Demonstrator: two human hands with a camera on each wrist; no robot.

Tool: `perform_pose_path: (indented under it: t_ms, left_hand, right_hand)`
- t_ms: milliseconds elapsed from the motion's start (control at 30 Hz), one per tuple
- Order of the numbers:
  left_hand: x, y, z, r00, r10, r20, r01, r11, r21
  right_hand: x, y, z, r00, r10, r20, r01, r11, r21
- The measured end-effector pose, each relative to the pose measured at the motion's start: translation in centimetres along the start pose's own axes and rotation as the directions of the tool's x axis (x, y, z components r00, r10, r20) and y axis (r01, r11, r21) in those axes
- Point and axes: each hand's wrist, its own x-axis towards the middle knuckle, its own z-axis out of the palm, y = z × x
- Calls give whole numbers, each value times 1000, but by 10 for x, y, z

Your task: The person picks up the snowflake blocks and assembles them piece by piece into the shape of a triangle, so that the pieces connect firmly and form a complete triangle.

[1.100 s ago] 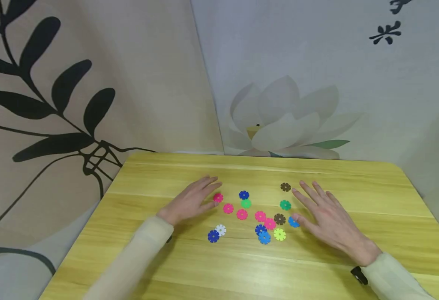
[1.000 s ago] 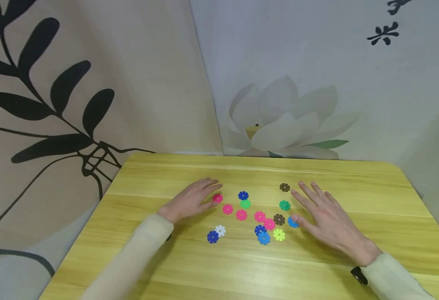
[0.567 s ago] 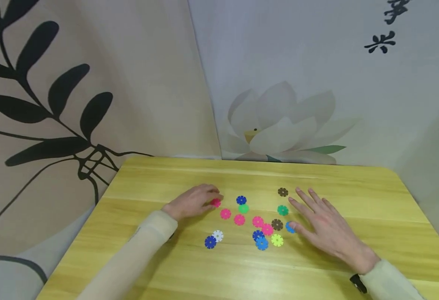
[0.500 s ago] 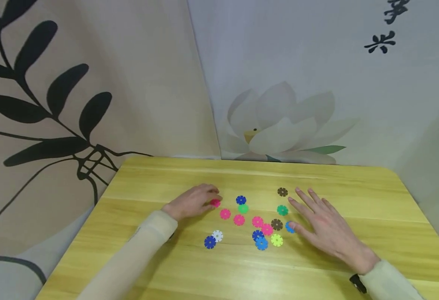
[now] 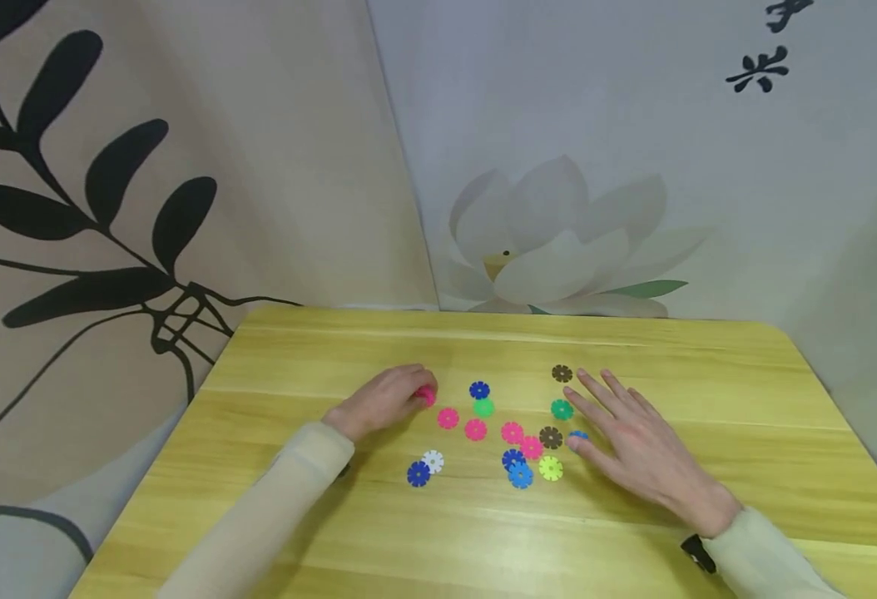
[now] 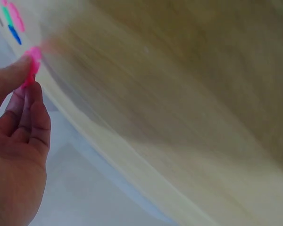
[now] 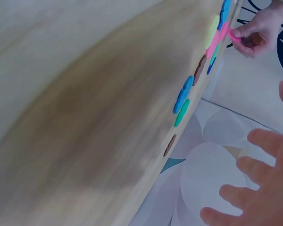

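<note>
In the head view, my left hand pinches a pink notched plastic disc between thumb and fingertips. The left wrist view has this pink disc tipped up on edge in the pinch. Over the right part of the table, my right hand spreads its fingers and holds nothing. Its thumb partly covers a blue disc; whether they touch I cannot tell. Close to its fingertips lie a green disc and a brown disc.
More notched discs lie flat on the wooden table: pink, dark blue, light green, yellow and others. A white disc overlaps a dark blue one. Patterned curtains stand behind the table.
My left fingers have closed on the pink disc and tipped it up from the table. My right hand has shifted slightly left, covering more of the blue disc.
</note>
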Motion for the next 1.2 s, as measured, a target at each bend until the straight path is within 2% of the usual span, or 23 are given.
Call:
perform_pose_path:
  t_ms: [233, 500, 667, 800, 1200]
  left_hand:
    - [-8, 8, -3, 998, -9, -68, 9, 1000, -11]
    - [-20, 25, -5, 990, -51, -132, 34, 991, -129]
    - [-26, 35, -4, 980, -81, -183, 39, 975, -220]
    - [-30, 41, -4, 973, -88, -215, 26, 961, -277]
    - [-34, 53, -6, 949, -92, -303, -14, 944, -330]
  right_hand:
    - [9, -3, 5, 1000, -27, 0, 27, 999, 36]
    - [20, 4, 9, 995, -94, 17, 93, 993, 77]
    - [30, 14, 9, 990, -117, 74, 106, 985, 138]
    - [38, 21, 7, 984, -116, 134, 88, 977, 196]
    - [55, 35, 2, 960, -107, 260, 26, 954, 298]
